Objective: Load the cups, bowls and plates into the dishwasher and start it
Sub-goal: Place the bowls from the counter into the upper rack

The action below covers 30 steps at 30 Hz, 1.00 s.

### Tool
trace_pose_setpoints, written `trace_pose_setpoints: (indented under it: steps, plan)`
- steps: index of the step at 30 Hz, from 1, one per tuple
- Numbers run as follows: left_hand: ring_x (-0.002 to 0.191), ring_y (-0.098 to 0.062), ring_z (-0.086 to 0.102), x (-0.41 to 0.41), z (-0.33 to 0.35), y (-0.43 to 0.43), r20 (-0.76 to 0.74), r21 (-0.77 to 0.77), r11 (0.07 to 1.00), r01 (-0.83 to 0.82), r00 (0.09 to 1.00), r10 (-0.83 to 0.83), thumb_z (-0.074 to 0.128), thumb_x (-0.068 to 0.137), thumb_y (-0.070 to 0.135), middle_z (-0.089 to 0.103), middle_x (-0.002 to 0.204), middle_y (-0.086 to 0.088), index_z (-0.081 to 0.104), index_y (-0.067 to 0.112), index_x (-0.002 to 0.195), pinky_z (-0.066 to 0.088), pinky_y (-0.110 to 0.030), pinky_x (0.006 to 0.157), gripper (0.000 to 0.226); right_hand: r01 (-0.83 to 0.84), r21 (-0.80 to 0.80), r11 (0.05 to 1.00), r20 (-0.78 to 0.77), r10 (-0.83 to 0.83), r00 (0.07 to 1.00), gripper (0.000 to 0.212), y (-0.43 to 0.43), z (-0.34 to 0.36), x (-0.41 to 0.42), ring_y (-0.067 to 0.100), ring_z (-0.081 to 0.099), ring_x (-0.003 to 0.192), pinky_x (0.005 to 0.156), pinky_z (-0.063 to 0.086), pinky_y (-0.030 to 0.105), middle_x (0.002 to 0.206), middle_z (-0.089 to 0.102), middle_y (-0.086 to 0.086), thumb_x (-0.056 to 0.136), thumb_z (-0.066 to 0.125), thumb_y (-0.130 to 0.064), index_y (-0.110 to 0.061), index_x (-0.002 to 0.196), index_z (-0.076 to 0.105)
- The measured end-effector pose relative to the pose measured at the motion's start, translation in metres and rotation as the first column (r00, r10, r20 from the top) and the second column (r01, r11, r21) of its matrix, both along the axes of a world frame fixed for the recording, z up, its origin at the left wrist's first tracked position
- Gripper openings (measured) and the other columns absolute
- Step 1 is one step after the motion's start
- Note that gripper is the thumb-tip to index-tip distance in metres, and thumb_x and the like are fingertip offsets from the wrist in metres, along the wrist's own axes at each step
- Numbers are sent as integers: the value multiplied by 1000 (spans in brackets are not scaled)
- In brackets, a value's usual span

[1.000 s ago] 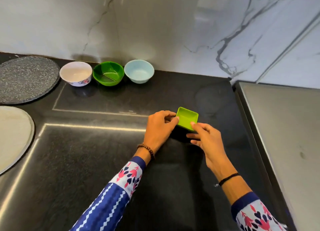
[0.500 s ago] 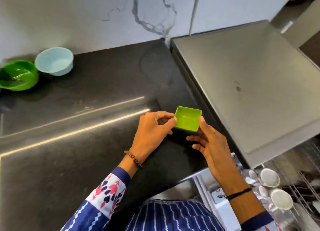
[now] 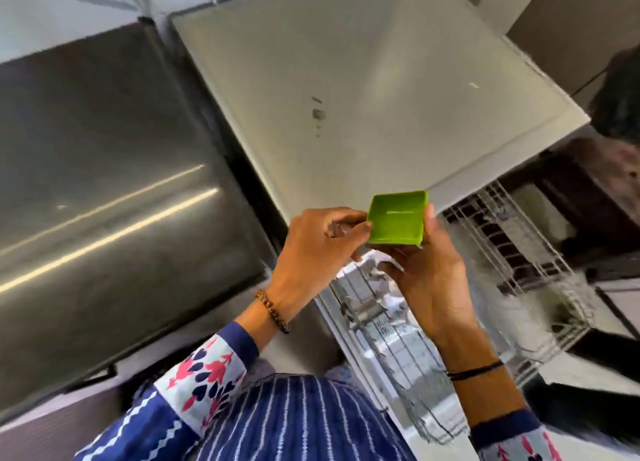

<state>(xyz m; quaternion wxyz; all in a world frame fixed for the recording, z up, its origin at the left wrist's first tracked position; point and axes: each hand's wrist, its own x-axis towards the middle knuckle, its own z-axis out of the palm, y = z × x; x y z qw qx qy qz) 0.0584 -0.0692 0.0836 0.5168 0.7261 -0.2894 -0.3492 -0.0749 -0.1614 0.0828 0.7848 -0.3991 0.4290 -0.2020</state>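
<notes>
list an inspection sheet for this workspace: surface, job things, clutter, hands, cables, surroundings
surface: dark countertop, glossy with light streaks; beside it a grey appliance top.
job's things: green square dish, empty, held in the air at the front edge of the grey top; wire rack pulled out below that top, contents too blurred to tell.
clutter: a few dark marks on the grey top; otherwise nothing seen.
grippers: left hand pinches the dish's left edge; right hand holds it from below, thumb on the right edge.
cables: nothing seen.
surroundings: marble wall behind the countertop; the right edge is dark and blurred.
</notes>
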Motion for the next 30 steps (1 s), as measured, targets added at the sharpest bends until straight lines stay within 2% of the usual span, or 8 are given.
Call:
trace_pose_setpoints:
  steps: [3, 8, 12, 17, 21, 23, 26, 30]
  plan:
    - [58, -13, 70, -39, -11, -30, -13, 3, 1000, 29, 999, -29, 68, 91, 22, 75, 75, 4, 76, 19, 102, 57, -30, 57, 14, -19, 22, 1000, 66, 18, 998, 77, -29, -13, -36, 33, 53, 105, 85, 40, 43, 121, 62, 23, 93, 49, -63, 1, 135, 53]
    - [58, -15, 71, -92, -38, -66, -66, 46, 994, 100, 993, -97, 66, 93, 21, 75, 81, -2, 70, 12, 118, 56, -30, 53, 27, 13, 101, 995, 102, -23, 995, 59, -63, -43, -91, 27, 62, 101, 89, 44, 42, 115, 67, 16, 102, 37, -54, -8, 130, 61]
    - [57, -10, 70, -118, -73, -91, -15, 105, 978, 182, 983, -182, 64, 94, 23, 75, 85, 3, 70, 13, 117, 59, -31, 54, 27, 74, 192, 979, 81, -91, 993, 52, -83, -80, -120, 22, 66, 94, 85, 47, 36, 109, 70, 12, 99, 43, -54, -14, 122, 66]
    - [50, -4, 65, -137, -128, -120, -14, 194, 954, 231, 973, -232, 63, 95, 23, 71, 76, 7, 68, 13, 118, 49, -16, 47, 26, 160, 290, 943, 47, -181, 982, 49, -106, -131, -142, 22, 68, 93, 85, 52, 34, 105, 71, 12, 100, 48, -49, -10, 128, 61]
    - [51, -5, 63, -139, -170, -144, -59, 238, 926, 292, 956, -286, 59, 96, 20, 71, 73, 1, 71, 16, 110, 53, -23, 48, 19, 205, 326, 923, 0, -217, 976, 44, -126, -169, -144, 26, 66, 101, 87, 55, 34, 113, 70, 13, 98, 55, -44, -11, 128, 60]
    - [53, -6, 62, -135, -185, -156, -47, 277, 909, 311, 950, -310, 58, 97, 20, 72, 76, -1, 71, 16, 109, 56, -26, 50, 18, 187, 317, 930, -9, -195, 981, 41, -138, -182, -141, 25, 68, 98, 86, 56, 33, 107, 72, 11, 99, 55, -40, -11, 126, 59]
    - [56, 1, 61, -128, -201, -173, -49, 305, 898, 319, 946, -320, 60, 97, 20, 73, 87, -1, 64, 13, 123, 50, -15, 46, 27, 124, 267, 956, -41, -117, 992, 29, -161, -195, -132, 22, 74, 89, 83, 57, 30, 91, 78, 6, 100, 54, -36, -13, 117, 59]
    - [70, -15, 70, -115, -214, -187, -43, 302, 907, 292, 955, -293, 59, 96, 17, 73, 102, -11, 54, 8, 132, 58, -25, 58, 37, 32, -12, 999, -229, -34, 973, 34, -202, -220, -119, 28, 72, 98, 88, 58, 36, 115, 71, 21, 92, 66, -41, -13, 111, 59]
